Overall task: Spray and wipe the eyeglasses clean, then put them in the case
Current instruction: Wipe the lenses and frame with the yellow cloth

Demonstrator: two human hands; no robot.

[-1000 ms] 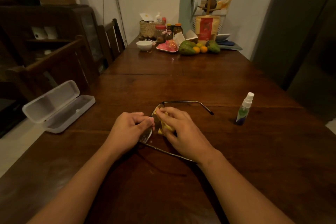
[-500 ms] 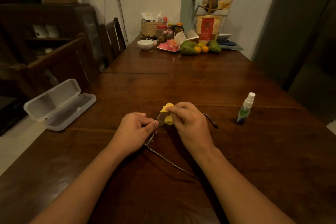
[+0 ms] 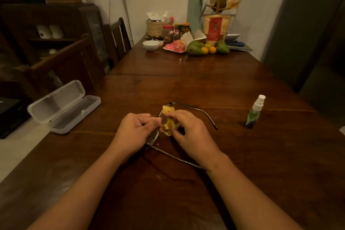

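Thin metal eyeglasses (image 3: 153,137) sit low over the dark wooden table (image 3: 205,87), both temples unfolded toward the right. My left hand (image 3: 134,130) pinches the frame near the bridge. My right hand (image 3: 190,132) pinches a crumpled yellow cloth (image 3: 169,124) against the far lens, which the cloth mostly hides. The white glasses case (image 3: 63,106) lies open at the table's left edge. A small spray bottle (image 3: 254,112) with a white cap stands upright to the right.
At the far end of the table stand a white bowl (image 3: 151,45), jars, a basket, a red pouch and fruit (image 3: 195,48). Wooden chairs (image 3: 117,39) and a dark cabinet line the left side.
My right hand with the yellow cloth has slid back along the lens toward me, and the far temple shows again past it. My left hand keeps its hold on the frame.
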